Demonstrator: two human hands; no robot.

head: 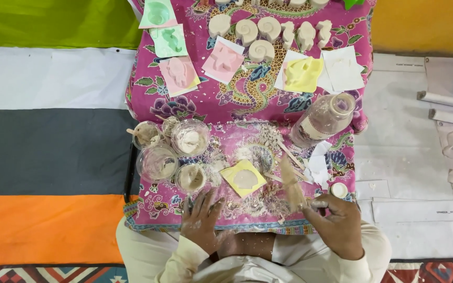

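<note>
Head view looks straight down on a low table draped in a pink patterned cloth (184, 99) dusted with white powder. The left hand (201, 220) lies flat on the cloth at the near edge, fingers spread and empty, just below a clear plastic cup (190, 178) holding pale paste. The right hand (336, 222) is curled narrow, thumb and fingertips pinching the lower end of a wooden stick (292, 183), which is blurred and tilts up to the left. Between the 2 hands, slightly further out, sits a yellow square mould (243, 178) filled with pale plaster. 3 more cups (189, 137) cluster to the left, a clear bottle (325, 119) lies tilted to the right, and white shell casts (268, 29) line the far side beside coloured moulds.
</note>
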